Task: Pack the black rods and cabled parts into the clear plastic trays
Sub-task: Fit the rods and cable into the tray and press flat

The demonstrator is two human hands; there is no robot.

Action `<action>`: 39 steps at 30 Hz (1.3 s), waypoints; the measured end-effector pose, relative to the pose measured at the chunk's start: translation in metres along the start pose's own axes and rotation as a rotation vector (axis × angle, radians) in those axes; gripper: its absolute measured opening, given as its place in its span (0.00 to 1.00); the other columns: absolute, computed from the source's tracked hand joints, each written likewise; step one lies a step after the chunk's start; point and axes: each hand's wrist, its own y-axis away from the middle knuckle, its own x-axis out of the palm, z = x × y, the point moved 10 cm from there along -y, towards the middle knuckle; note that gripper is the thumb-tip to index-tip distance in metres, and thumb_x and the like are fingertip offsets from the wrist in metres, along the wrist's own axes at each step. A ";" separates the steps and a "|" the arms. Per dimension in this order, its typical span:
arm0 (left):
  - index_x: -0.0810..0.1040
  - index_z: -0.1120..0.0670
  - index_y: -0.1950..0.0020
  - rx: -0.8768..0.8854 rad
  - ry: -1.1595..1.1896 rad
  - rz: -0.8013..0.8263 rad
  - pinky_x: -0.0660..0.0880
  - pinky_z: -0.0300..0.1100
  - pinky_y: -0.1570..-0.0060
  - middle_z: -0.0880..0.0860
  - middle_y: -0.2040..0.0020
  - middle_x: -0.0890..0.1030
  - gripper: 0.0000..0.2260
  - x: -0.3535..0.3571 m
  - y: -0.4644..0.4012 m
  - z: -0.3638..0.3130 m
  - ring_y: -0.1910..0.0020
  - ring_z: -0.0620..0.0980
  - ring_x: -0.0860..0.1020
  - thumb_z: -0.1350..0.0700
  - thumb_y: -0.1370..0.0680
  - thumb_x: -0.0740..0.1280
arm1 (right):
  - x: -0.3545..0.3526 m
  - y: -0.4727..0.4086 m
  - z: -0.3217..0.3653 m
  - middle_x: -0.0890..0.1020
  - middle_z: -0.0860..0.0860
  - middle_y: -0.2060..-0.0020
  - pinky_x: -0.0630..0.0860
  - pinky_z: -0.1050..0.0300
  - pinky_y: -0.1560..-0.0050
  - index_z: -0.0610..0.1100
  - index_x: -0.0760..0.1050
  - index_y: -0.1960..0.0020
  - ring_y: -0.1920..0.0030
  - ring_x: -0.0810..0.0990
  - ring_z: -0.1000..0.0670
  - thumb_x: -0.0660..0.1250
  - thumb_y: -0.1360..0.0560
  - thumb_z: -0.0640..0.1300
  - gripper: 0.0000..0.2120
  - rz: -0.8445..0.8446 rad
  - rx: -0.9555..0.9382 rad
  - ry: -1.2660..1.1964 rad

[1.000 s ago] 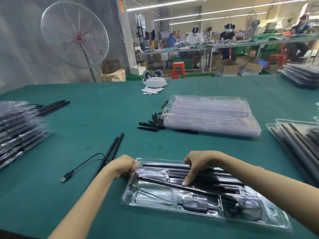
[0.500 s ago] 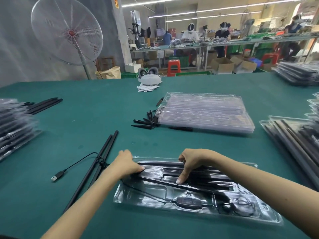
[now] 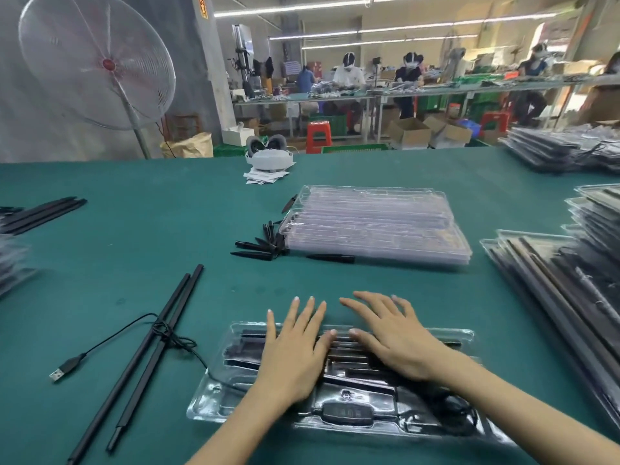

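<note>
Head cam view of a green work table (image 3: 134, 229). Far left of the hands: a blurred stack of packed trays (image 3: 13, 263) at the frame edge, w/ loose black rods (image 3: 43, 211) beyond it. Nearer, just left of the left hand: two long black rods (image 3: 157, 344) lying side by side, long axis running from near-left to far-right, a thin cable knotted round them and ending in a USB plug (image 3: 65, 368) further left.

Centre: clear plastic tray (image 3: 214, 397), long axis left-right, holding black rods laid lengthwise plus a cabled part w/ a small black box (image 3: 347, 412) at the near side. Left hand (image 3: 295, 350) lies flat on the tray, fingers straight and spread, pointing away, gripping nothing. Right hand (image 3: 396, 337) next to it, also flat, fingers extended toward far-left, gripping nothing; thumbs nearly meet.

Beyond the hands: short black pieces (image 3: 261, 245) beside a stack of empty clear trays (image 3: 375, 226). Right of the right hand: stacks of filled trays (image 3: 563, 297).
</note>
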 end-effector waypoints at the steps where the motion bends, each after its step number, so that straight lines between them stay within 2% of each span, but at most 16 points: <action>1: 0.40 0.43 0.23 0.008 -0.026 0.002 0.31 0.54 0.29 0.41 0.22 0.41 0.25 0.001 -0.001 -0.001 0.25 0.43 0.33 0.40 0.19 0.41 | 0.001 0.002 -0.004 0.47 0.54 0.23 0.39 0.47 0.26 0.63 0.39 0.24 0.24 0.44 0.56 0.40 0.23 0.65 0.28 -0.020 0.025 0.032; 3: 0.40 0.44 0.23 0.017 -0.037 0.002 0.30 0.54 0.30 0.42 0.23 0.39 0.26 0.003 0.000 -0.003 0.26 0.44 0.32 0.40 0.19 0.40 | 0.004 0.004 -0.003 0.40 0.54 0.23 0.34 0.43 0.26 0.64 0.31 0.27 0.24 0.36 0.56 0.36 0.26 0.67 0.29 -0.015 0.027 0.065; 6: 0.38 0.45 0.23 0.019 -0.042 -0.010 0.30 0.54 0.30 0.42 0.23 0.38 0.27 0.004 0.003 -0.002 0.26 0.43 0.31 0.39 0.20 0.38 | 0.006 0.002 -0.001 0.35 0.53 0.24 0.32 0.41 0.27 0.66 0.27 0.30 0.27 0.30 0.57 0.32 0.28 0.69 0.29 -0.028 0.006 0.088; 10: 0.40 0.46 0.22 -0.030 0.163 0.047 0.30 0.50 0.28 0.42 0.22 0.41 0.27 0.001 0.003 0.002 0.25 0.40 0.35 0.40 0.18 0.44 | 0.007 0.003 0.000 0.36 0.53 0.24 0.33 0.42 0.27 0.66 0.29 0.29 0.26 0.31 0.57 0.32 0.28 0.69 0.29 -0.038 0.004 0.053; 13: 0.45 0.46 0.22 -0.036 0.366 -0.023 0.31 0.48 0.28 0.43 0.22 0.45 0.26 -0.015 0.002 -0.002 0.25 0.40 0.38 0.45 0.17 0.51 | 0.004 0.005 0.001 0.38 0.54 0.23 0.34 0.45 0.26 0.66 0.30 0.29 0.25 0.34 0.57 0.35 0.26 0.68 0.29 -0.053 0.004 0.041; 14: 0.45 0.47 0.22 -0.003 0.335 -0.035 0.32 0.49 0.28 0.43 0.22 0.46 0.26 -0.018 0.003 -0.012 0.25 0.40 0.38 0.46 0.17 0.52 | -0.001 0.005 0.003 0.43 0.53 0.22 0.37 0.47 0.25 0.64 0.33 0.27 0.24 0.38 0.56 0.39 0.25 0.66 0.29 -0.079 -0.009 -0.011; 16: 0.44 0.47 0.22 0.068 0.213 -0.017 0.31 0.52 0.28 0.43 0.22 0.47 0.26 -0.011 0.005 -0.035 0.25 0.40 0.37 0.46 0.17 0.50 | -0.024 0.010 0.004 0.59 0.51 0.25 0.49 0.52 0.25 0.57 0.49 0.24 0.25 0.54 0.53 0.50 0.21 0.58 0.26 -0.217 -0.033 -0.305; 18: 0.44 0.46 0.22 0.098 0.088 0.011 0.29 0.55 0.29 0.41 0.22 0.47 0.25 0.002 0.006 -0.050 0.24 0.41 0.37 0.43 0.17 0.46 | -0.050 0.022 -0.010 0.74 0.53 0.36 0.61 0.58 0.30 0.52 0.68 0.33 0.33 0.68 0.56 0.60 0.20 0.45 0.16 -0.426 -0.016 -0.637; 21: 0.45 0.41 0.22 0.111 0.042 0.040 0.28 0.54 0.30 0.40 0.22 0.45 0.24 0.010 0.002 -0.049 0.25 0.40 0.37 0.40 0.18 0.43 | -0.070 0.051 -0.054 0.79 0.56 0.46 0.66 0.64 0.37 0.50 0.76 0.43 0.41 0.74 0.56 0.64 0.22 0.38 0.11 -0.610 0.165 -0.624; 25: 0.45 0.40 0.23 0.112 0.025 0.053 0.28 0.52 0.30 0.40 0.22 0.46 0.24 0.007 -0.011 -0.033 0.25 0.39 0.38 0.39 0.19 0.43 | -0.054 0.082 -0.099 0.76 0.53 0.47 0.68 0.51 0.43 0.49 0.78 0.44 0.43 0.74 0.49 0.67 0.24 0.47 0.10 -0.383 0.415 -0.100; 28: 0.44 0.40 0.23 0.096 0.005 0.079 0.30 0.53 0.29 0.41 0.22 0.46 0.24 0.002 -0.021 -0.022 0.24 0.41 0.39 0.40 0.18 0.43 | -0.053 0.100 -0.116 0.79 0.56 0.61 0.72 0.57 0.58 0.53 0.77 0.49 0.59 0.78 0.57 0.72 0.29 0.54 0.11 -0.340 0.504 -0.324; 30: 0.41 0.42 0.23 0.096 -0.033 0.140 0.31 0.57 0.29 0.43 0.22 0.44 0.24 0.005 -0.021 -0.023 0.24 0.43 0.37 0.41 0.18 0.42 | -0.037 0.102 -0.122 0.80 0.53 0.67 0.72 0.63 0.64 0.55 0.73 0.51 0.68 0.77 0.61 0.76 0.35 0.58 0.18 -0.079 0.548 -0.415; 32: 0.38 0.44 0.23 0.055 -0.085 0.206 0.31 0.64 0.32 0.45 0.22 0.40 0.24 0.009 -0.019 -0.025 0.24 0.47 0.34 0.44 0.17 0.41 | -0.026 0.101 -0.123 0.81 0.53 0.67 0.73 0.63 0.62 0.55 0.70 0.52 0.68 0.77 0.61 0.77 0.39 0.60 0.23 0.135 0.550 -0.340; 34: 0.38 0.46 0.22 0.042 -0.143 0.192 0.32 0.70 0.36 0.48 0.22 0.38 0.24 0.004 -0.021 -0.039 0.25 0.51 0.33 0.48 0.16 0.42 | -0.024 0.095 -0.123 0.80 0.55 0.64 0.74 0.58 0.56 0.54 0.70 0.52 0.64 0.77 0.57 0.77 0.39 0.62 0.24 0.207 0.543 -0.253; 36: 0.40 0.47 0.22 0.147 -0.144 0.120 0.31 0.69 0.36 0.47 0.22 0.39 0.24 -0.002 -0.025 -0.076 0.24 0.50 0.34 0.48 0.16 0.45 | -0.024 0.087 -0.122 0.79 0.54 0.62 0.76 0.57 0.56 0.52 0.69 0.53 0.64 0.78 0.55 0.78 0.39 0.60 0.24 0.266 0.539 -0.234; 39: 0.43 0.45 0.22 0.278 -0.015 0.123 0.30 0.63 0.32 0.44 0.21 0.44 0.24 0.008 -0.026 -0.132 0.23 0.46 0.38 0.45 0.17 0.45 | -0.022 0.083 -0.119 0.80 0.51 0.65 0.75 0.62 0.67 0.48 0.70 0.55 0.71 0.77 0.54 0.80 0.39 0.56 0.23 0.368 0.531 -0.337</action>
